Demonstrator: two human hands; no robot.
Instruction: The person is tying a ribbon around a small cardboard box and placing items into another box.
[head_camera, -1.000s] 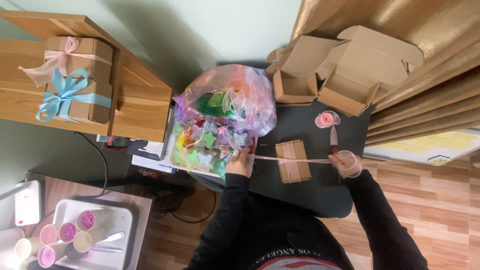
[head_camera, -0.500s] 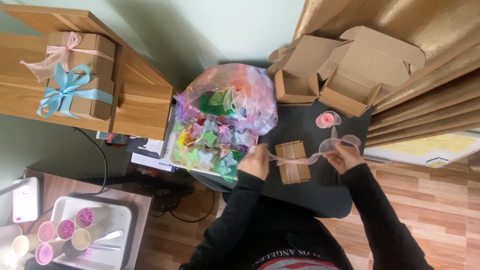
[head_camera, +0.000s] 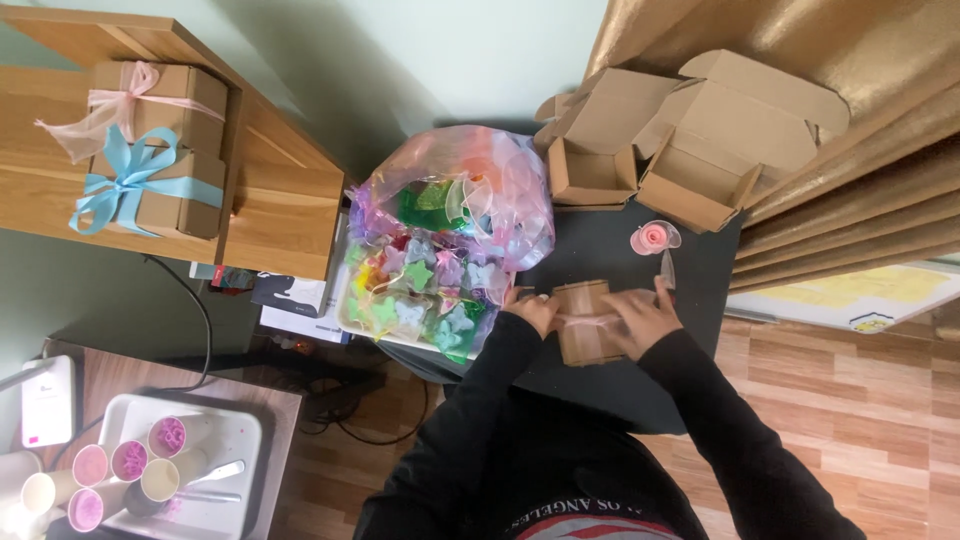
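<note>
The small brown cardboard box (head_camera: 585, 322) lies near the front edge of the dark tabletop (head_camera: 620, 390), its long axis pointing away from the person. The left hand (head_camera: 532, 310) and right hand (head_camera: 640, 318) touch its two sides, each grip closed on a thin pink ribbon (head_camera: 590, 322) crossing the matte lid.

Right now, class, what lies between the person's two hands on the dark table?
Head view: a small brown cardboard box wrapped with pink ribbon, both hands touching it.
</note>
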